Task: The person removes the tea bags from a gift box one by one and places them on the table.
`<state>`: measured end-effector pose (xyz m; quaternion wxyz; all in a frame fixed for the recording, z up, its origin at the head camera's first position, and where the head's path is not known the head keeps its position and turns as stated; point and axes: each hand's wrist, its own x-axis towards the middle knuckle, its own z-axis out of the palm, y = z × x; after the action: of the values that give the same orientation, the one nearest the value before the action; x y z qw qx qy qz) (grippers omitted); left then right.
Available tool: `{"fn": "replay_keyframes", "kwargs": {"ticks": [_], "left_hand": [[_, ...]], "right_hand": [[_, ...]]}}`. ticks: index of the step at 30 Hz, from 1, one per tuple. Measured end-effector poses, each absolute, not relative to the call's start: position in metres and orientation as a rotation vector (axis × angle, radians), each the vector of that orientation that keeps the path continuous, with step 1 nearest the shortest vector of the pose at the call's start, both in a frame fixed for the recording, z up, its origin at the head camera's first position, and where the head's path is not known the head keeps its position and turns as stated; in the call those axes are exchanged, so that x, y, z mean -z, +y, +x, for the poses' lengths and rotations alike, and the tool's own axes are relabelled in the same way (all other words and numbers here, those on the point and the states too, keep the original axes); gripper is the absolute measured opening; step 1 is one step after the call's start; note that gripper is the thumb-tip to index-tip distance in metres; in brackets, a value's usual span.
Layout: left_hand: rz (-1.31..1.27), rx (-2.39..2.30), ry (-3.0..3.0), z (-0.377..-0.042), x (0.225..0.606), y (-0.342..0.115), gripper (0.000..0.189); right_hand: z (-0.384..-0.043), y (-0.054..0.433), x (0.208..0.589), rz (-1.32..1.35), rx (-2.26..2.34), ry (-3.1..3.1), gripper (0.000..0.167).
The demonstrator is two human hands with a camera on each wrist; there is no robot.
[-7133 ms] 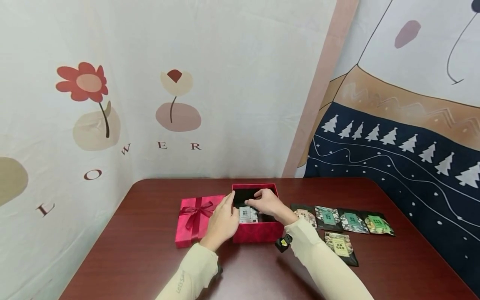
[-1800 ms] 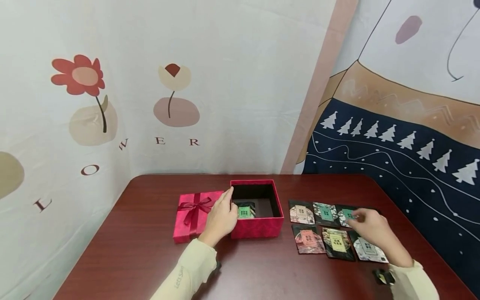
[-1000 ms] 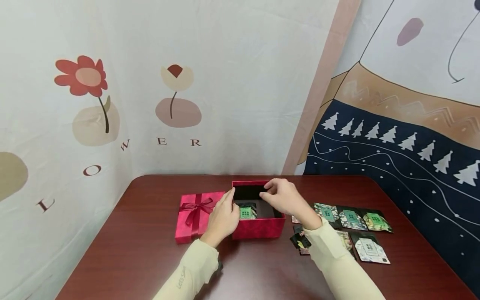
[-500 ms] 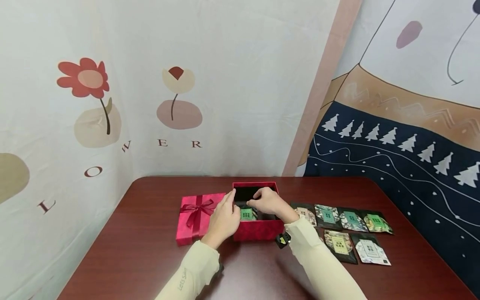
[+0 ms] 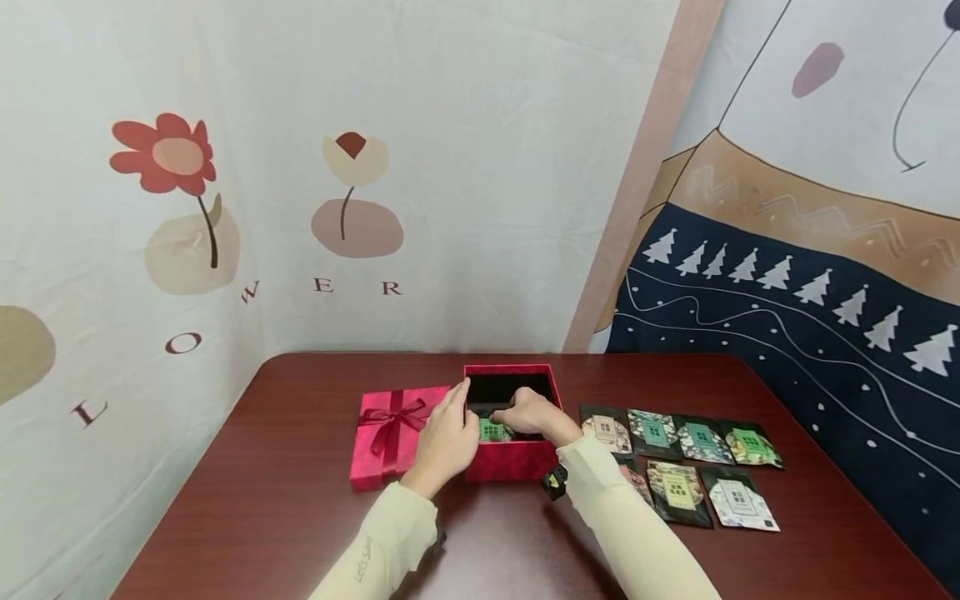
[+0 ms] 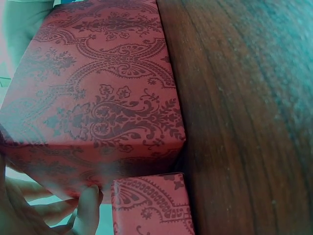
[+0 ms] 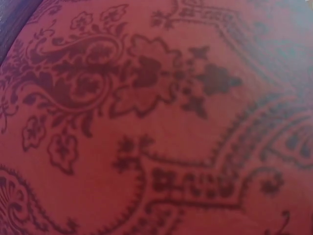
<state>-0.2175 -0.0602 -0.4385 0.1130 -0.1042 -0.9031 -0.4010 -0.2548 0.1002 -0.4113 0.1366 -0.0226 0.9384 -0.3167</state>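
Note:
A red patterned gift box (image 5: pixel 517 461) stands uncovered at the table's middle, dark inside. Along its left wall lies my left hand (image 5: pixel 447 437), fingers fairly straight; in the left wrist view its fingertips (image 6: pixel 89 203) touch the box's side. My right hand (image 5: pixel 531 414) reaches into the box with curled fingers and pinches the top edge of a black packet with a green label (image 5: pixel 491 430). Part of that packet is hidden behind the hand and the front wall. Only the blurred red patterned box front (image 7: pixel 146 122) fills the right wrist view.
The red lid (image 5: pixel 378 454) with its ribbon bow lies left of the box. To the right, several flat packets lie in two rows, among them a yellow-labelled packet (image 5: pixel 678 493) and a white packet (image 5: pixel 741 498). A curtain hangs behind the table (image 5: pixel 300 500).
The right hand came back from the packets on the right and lowered into the box to the green-labelled packet. Over the longer span, the white packet moved from box to table. The left hand stayed.

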Motion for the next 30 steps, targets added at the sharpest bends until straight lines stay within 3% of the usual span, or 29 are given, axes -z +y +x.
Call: {"fn": "replay_keyframes", "kwargs": {"ticks": [3, 9, 14, 24, 30], "left_hand": [[-0.309, 1.185, -2.652, -0.2179, 0.4385, -0.0602, 0.056], [-0.316, 1.186, -2.657, -0.2189, 0.4386, -0.0598, 0.055], [-0.301, 1.183, -2.665, -0.2179, 0.4384, -0.0603, 0.056], [-0.301, 1.186, -2.659, -0.2172, 0.4364, -0.0604, 0.055], [-0.304, 1.189, -2.666, -0.217, 0.437, -0.0606, 0.055]], "right_hand": [[-0.2553, 0.0993, 0.4114, -0.064, 0.93, 2.72, 0.03], [-0.2566, 0.0996, 0.4118, -0.047, 1.011, 2.674, 0.045], [-0.2567, 0.1005, 0.4134, -0.031, 1.12, 2.596, 0.043], [-0.2581, 0.0997, 0.4135, -0.035, 1.13, 2.588, 0.071], [-0.257, 0.0993, 0.4125, -0.034, 1.155, 2.575, 0.071]]}}
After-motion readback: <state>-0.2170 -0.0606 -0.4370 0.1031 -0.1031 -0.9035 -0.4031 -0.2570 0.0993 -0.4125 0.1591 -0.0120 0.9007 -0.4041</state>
